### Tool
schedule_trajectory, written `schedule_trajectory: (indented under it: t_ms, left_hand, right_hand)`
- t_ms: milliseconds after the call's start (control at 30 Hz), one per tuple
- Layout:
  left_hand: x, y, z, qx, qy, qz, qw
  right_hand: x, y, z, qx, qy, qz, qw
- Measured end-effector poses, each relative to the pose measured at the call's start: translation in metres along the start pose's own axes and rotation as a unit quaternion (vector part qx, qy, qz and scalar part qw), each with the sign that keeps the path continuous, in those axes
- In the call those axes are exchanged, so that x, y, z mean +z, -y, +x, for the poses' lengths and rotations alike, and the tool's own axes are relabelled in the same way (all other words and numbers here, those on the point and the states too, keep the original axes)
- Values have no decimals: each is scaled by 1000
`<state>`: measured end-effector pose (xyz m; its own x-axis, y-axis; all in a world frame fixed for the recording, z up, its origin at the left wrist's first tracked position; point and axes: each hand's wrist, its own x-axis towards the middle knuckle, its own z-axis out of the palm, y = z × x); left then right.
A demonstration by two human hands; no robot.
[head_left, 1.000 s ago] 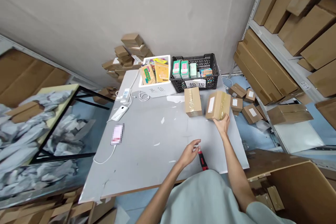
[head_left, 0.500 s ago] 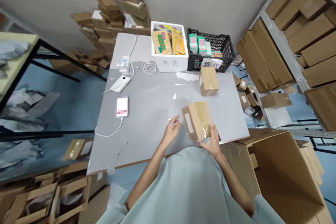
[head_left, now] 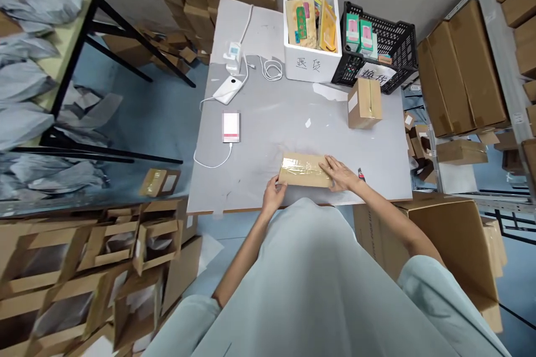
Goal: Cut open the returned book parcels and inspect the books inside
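A taped cardboard box [head_left: 305, 172] lies at the table's front edge, its long side running left to right and shiny clear tape along its top. My left hand [head_left: 274, 194] grips its left end, fingers at the side and thumb near the front corner. Over the right end is my right hand [head_left: 338, 173], with fingers on the top and the thumb low at the front. A red and black tool, perhaps a box cutter [head_left: 361, 175], lies just beyond my right wrist. Farther back stands a second taped carton [head_left: 364, 104].
On the grey table [head_left: 263, 122] are a white foam bin [head_left: 312, 67] of packets, a black crate [head_left: 397, 44] with small boxes, a phone [head_left: 228, 90], a power strip [head_left: 233, 59] and a cabled device [head_left: 231, 127]. A big open carton [head_left: 452, 234] stands at right.
The box has been turned lengthwise across the table front. My left hand, apart from it before, now grips its left end. The view has shifted, so the table sits higher and farther right.
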<state>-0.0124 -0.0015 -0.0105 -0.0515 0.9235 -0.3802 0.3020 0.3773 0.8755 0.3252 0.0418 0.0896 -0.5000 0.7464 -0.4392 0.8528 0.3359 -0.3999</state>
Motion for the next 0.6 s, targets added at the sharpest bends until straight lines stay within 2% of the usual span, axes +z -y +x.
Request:
schedule_trajectory:
  t_ms: [100, 233, 333, 433, 533, 600]
  left_hand:
    - [9, 10, -8, -36, 7, -27, 999]
    - [3, 24, 1, -89, 30, -52, 994]
    - [-4, 33, 14, -116, 35, -41, 992]
    - [-5, 35, 25, -133, 44, -38, 989]
    - [0, 31, 32, -127, 50, -43, 990]
    - [5, 26, 34, -114, 52, -47, 991]
  right_hand:
    - [18, -20, -15, 3, -46, 30, 999]
    - [64, -36, -47, 115, -127, 148, 974]
    - [104, -40, -61, 184, -124, 284, 933]
    - [135, -35, -56, 219, -131, 422, 870]
    - [149, -24, -37, 237, -155, 511, 812]
    - [150, -16, -23, 223, -167, 534, 798]
